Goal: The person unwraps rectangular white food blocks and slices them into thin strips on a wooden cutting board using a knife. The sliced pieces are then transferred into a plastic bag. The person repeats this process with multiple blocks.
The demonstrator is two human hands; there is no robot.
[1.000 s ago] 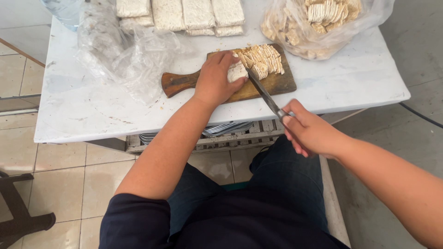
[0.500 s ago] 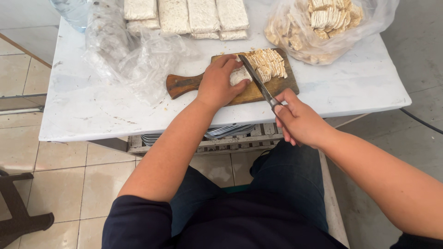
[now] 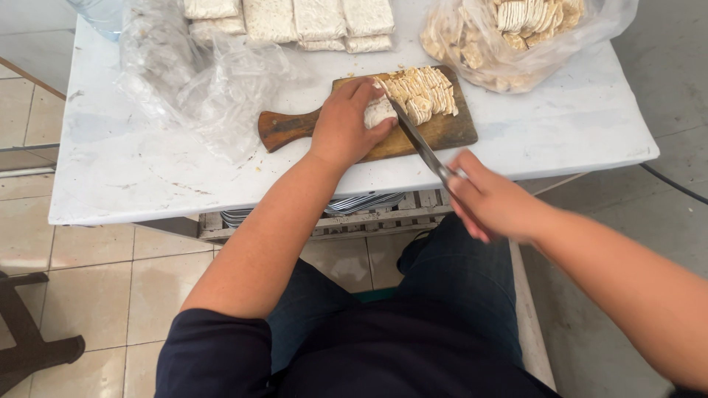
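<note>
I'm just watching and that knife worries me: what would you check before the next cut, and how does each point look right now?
1. Left hand steadying the pale block: ok.
2. Fingertips clear of the knife blade: cannot tell, they sit very close.
3. Right hand closed on the handle: ok.
4. Cutting board flat on the white table: ok.
5. Room for cut slices on the board: ok.
</note>
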